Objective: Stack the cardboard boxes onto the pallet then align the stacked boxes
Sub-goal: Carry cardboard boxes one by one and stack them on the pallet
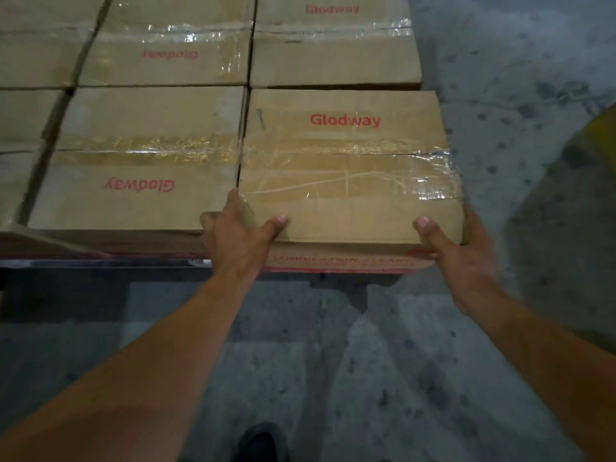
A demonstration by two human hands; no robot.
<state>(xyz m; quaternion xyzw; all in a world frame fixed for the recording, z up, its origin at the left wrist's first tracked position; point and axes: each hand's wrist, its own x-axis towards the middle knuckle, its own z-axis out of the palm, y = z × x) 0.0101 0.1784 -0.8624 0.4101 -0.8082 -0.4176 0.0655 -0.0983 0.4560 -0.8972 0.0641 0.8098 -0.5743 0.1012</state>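
My left hand (233, 236) and right hand (458, 258) grip the 2 near corners of the box (346, 171), thumbs on top. It sits at the stack's near-right corner, against its neighbour (133, 161). I should push evenly to square it flush.

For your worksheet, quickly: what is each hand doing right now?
Left hand: grips the near-left corner of the front Glodway cardboard box.
Right hand: grips that box's near-right corner.

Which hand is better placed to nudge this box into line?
Likely right. The right hand grips the held box at its outer corner, which overhangs the box below, so it can push inward; the left hand sits against the neighbouring box.
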